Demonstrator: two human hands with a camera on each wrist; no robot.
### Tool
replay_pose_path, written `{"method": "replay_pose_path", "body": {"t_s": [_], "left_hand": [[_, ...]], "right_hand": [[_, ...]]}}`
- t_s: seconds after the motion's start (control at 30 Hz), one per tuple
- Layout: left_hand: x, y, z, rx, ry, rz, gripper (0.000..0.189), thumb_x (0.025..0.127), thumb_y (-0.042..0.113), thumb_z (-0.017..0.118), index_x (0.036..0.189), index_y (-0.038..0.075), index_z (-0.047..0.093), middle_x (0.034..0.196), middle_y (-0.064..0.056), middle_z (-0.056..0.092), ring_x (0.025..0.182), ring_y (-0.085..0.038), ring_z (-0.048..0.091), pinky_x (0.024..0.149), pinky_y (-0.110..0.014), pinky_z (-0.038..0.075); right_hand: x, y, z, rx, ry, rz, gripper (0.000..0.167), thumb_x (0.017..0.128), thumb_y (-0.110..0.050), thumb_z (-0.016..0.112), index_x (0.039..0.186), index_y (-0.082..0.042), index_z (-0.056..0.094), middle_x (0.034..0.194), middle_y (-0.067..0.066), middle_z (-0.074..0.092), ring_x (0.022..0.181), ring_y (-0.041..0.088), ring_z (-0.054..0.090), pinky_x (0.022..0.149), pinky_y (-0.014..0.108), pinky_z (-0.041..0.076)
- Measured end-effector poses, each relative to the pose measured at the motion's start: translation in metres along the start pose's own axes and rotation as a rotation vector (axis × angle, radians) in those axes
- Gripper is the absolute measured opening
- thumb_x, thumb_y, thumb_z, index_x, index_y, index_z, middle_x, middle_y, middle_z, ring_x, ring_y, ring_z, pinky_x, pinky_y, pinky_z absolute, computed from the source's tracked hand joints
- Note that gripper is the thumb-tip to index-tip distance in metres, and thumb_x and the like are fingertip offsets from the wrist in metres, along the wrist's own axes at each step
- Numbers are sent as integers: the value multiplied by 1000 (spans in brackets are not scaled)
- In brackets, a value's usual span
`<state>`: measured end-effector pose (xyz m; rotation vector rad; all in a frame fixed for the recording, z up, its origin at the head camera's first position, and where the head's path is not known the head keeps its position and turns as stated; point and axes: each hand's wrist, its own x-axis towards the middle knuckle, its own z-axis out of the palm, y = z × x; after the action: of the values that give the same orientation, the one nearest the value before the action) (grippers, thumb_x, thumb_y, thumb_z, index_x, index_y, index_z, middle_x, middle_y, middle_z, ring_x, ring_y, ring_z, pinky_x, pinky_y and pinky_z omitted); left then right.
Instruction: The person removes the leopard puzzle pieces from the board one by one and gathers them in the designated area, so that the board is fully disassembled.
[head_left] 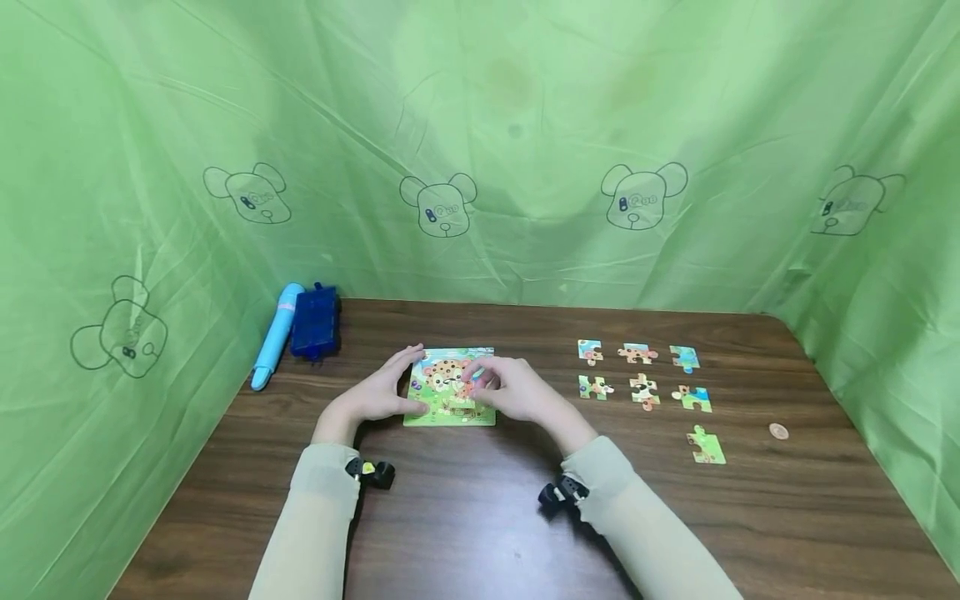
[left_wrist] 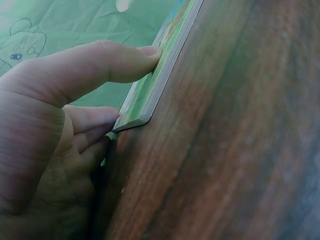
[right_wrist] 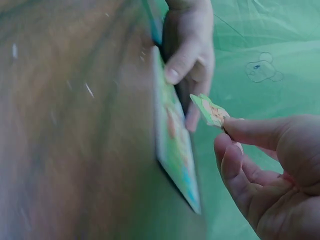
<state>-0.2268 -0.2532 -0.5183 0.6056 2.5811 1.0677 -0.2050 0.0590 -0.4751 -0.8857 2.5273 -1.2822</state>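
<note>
A picture board (head_left: 453,419) with a printed cartoon animal scene lies flat on the brown table. My left hand (head_left: 382,392) spans its left side. In the left wrist view the straight thumb (left_wrist: 125,62) presses on the top face, and the other fingers touch the side edge near the corner. My right hand (head_left: 513,387) is above the board's right part. Between its thumb and fingers it pinches a jigsaw piece (right_wrist: 212,110), green with an orange and cream print, held just off the board in the right wrist view.
Several loose jigsaw pieces (head_left: 645,390) lie in rows on the right of the table, one green piece (head_left: 707,446) nearer me. A small round disc (head_left: 778,431) lies beyond them. Back left are a blue box (head_left: 315,323) and a light-blue pen-like stick (head_left: 277,335). Green curtains (head_left: 525,125) surround the table.
</note>
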Motion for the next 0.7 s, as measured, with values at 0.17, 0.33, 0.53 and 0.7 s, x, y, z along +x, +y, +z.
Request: {"method": "replay_pose_path", "body": {"t_s": [0.17, 0.33, 0.53, 0.7], "left_hand": [[-1, 1, 1, 5, 3, -9, 111, 88, 36, 91, 174, 8, 26, 183, -10, 14, 169, -36, 9, 131, -66, 19], [-1, 1, 1, 1, 5, -18, 110, 88, 34, 91, 174, 9, 26, 183, -10, 13, 168, -37, 9, 130, -66, 19], [-1, 1, 1, -3, 0, -18, 111, 88, 35, 91, 174, 9, 25, 184, -9, 13, 169, -35, 7, 131, -66, 17], [-1, 1, 2, 3, 5, -12, 111, 88, 35, 91, 174, 8, 26, 183, -10, 13, 169, -36, 7, 131, -67, 17]], "right_hand": [[-15, 3, -29, 48, -5, 6, 18, 101, -11, 79, 118, -8, 75, 92, 4, 75, 75, 17, 71, 66, 34, 62], [-37, 11, -55, 105, -17, 32, 18, 102, -11, 78, 119, -6, 75, 93, 5, 75, 79, 25, 75, 71, 45, 66], [-64, 26, -82, 95, -6, 63, 16, 102, -12, 79, 118, -10, 75, 94, 5, 75, 81, 28, 75, 74, 51, 66], [-83, 41, -102, 135, 13, 92, 18, 103, -13, 79, 121, -10, 75, 97, 6, 77, 85, 42, 75, 77, 53, 65]]}}
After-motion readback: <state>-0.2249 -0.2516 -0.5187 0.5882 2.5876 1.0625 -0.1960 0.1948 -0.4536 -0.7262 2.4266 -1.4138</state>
